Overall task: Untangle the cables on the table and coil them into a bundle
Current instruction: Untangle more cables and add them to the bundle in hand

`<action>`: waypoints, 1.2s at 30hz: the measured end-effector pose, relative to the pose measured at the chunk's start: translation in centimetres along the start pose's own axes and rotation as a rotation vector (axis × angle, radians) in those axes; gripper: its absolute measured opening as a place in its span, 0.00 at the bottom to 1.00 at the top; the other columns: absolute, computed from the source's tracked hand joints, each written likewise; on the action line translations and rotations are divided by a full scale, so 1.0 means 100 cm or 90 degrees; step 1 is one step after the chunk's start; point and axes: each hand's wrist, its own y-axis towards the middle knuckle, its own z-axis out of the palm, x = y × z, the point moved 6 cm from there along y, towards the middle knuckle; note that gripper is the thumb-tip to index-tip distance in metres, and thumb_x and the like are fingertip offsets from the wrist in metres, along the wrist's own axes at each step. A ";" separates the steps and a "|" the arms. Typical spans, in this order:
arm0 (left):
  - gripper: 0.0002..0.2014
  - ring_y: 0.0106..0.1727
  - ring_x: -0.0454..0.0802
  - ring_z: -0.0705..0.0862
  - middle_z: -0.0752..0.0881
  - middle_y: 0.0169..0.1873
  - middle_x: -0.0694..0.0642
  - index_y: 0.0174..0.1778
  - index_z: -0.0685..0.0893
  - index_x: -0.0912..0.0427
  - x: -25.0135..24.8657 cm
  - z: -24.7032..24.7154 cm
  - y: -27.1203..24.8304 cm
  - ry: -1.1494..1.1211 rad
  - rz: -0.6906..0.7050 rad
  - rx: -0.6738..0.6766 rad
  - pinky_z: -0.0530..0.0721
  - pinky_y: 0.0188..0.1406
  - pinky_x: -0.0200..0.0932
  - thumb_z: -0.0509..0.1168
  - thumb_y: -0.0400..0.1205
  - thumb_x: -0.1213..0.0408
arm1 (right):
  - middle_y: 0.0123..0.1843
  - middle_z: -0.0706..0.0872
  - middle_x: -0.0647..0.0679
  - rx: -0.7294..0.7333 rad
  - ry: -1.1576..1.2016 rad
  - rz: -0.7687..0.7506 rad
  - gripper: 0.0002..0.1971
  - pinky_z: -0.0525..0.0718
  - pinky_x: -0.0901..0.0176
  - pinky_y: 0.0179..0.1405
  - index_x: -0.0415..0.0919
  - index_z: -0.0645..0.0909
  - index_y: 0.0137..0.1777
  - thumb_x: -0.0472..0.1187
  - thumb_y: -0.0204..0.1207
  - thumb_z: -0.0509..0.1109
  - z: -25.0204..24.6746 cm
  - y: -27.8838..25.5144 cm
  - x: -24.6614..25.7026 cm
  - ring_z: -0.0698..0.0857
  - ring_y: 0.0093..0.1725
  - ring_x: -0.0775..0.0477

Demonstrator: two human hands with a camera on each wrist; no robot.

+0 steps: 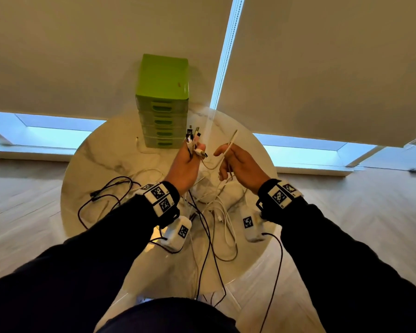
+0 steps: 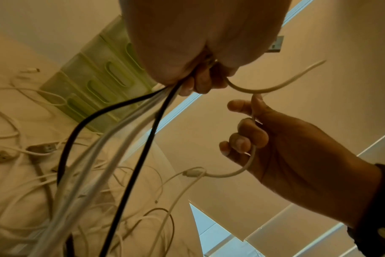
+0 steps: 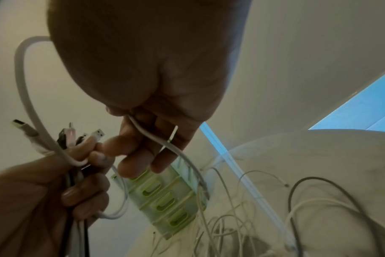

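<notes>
My left hand (image 1: 190,159) is raised over the round marble table (image 1: 101,159) and grips a bunch of black and white cables (image 2: 130,132) with their USB plugs (image 1: 193,137) sticking up above the fist. Beside it, my right hand (image 1: 231,162) holds one white cable (image 1: 229,146) that runs through its curled fingers (image 2: 248,132); that cable loops (image 3: 26,90) across to the left hand. The held cables hang down into a tangle of white and black cables (image 1: 209,212) on the table below both wrists.
A green drawer unit (image 1: 163,102) stands at the table's far edge, just beyond the hands. A black cable (image 1: 101,195) loops over the left part of the table. Some cables trail over the near edge toward the wooden floor (image 1: 22,212).
</notes>
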 end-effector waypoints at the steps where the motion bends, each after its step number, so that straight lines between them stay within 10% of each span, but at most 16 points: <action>1: 0.07 0.36 0.32 0.73 0.73 0.39 0.44 0.55 0.75 0.50 -0.002 0.004 0.001 0.002 0.014 0.008 0.73 0.45 0.31 0.54 0.92 0.66 | 0.26 0.84 0.47 -0.013 -0.025 0.019 0.15 0.84 0.48 0.42 0.45 0.79 0.54 0.47 0.91 0.51 -0.006 -0.004 -0.005 0.86 0.32 0.41; 11: 0.07 0.37 0.39 0.68 0.73 0.42 0.45 0.54 0.71 0.53 -0.021 -0.006 0.014 -0.080 0.011 -0.100 0.71 0.37 0.33 0.51 0.93 0.68 | 0.24 0.83 0.47 0.150 -0.284 0.353 0.21 0.84 0.50 0.43 0.41 0.81 0.50 0.54 0.89 0.52 -0.046 -0.088 -0.127 0.84 0.26 0.47; 18: 0.05 0.28 0.32 0.68 0.70 0.37 0.47 0.60 0.74 0.60 -0.013 0.003 0.012 -0.042 0.012 -0.100 0.71 0.30 0.26 0.55 0.92 0.65 | 0.28 0.78 0.42 -0.104 -0.084 0.298 0.14 0.84 0.54 0.23 0.41 0.78 0.55 0.49 0.88 0.56 -0.069 -0.096 -0.090 0.86 0.28 0.39; 22: 0.05 0.27 0.32 0.69 0.69 0.34 0.45 0.58 0.75 0.63 -0.008 0.041 -0.001 -0.032 0.000 -0.006 0.71 0.33 0.27 0.55 0.92 0.66 | 0.40 0.86 0.40 -0.027 -0.122 0.301 0.13 0.88 0.46 0.35 0.45 0.72 0.69 0.48 0.88 0.60 -0.067 -0.094 -0.085 0.89 0.40 0.39; 27: 0.05 0.28 0.30 0.73 0.78 0.41 0.45 0.58 0.77 0.52 -0.002 0.094 -0.027 -0.034 -0.020 0.103 0.75 0.36 0.28 0.57 0.92 0.65 | 0.75 0.67 0.49 -0.209 -0.199 0.153 0.54 0.83 0.54 0.61 0.52 0.51 0.86 0.36 0.68 0.83 -0.090 -0.115 -0.079 0.79 0.67 0.44; 32: 0.07 0.31 0.35 0.75 0.81 0.43 0.48 0.61 0.77 0.55 0.001 0.149 -0.038 0.004 -0.008 0.203 0.76 0.39 0.36 0.56 0.92 0.63 | 0.68 0.80 0.59 -0.070 -0.380 0.083 0.29 0.73 0.47 0.74 0.52 0.77 0.71 0.44 0.70 0.82 -0.092 -0.153 -0.066 0.76 0.67 0.56; 36: 0.13 0.26 0.33 0.72 0.77 0.36 0.51 0.68 0.77 0.58 -0.010 0.186 -0.043 0.020 -0.010 0.247 0.74 0.33 0.32 0.55 0.92 0.58 | 0.52 0.86 0.57 0.021 -0.400 0.186 0.17 0.76 0.52 0.60 0.49 0.80 0.63 0.58 0.83 0.65 -0.079 -0.175 -0.065 0.82 0.54 0.50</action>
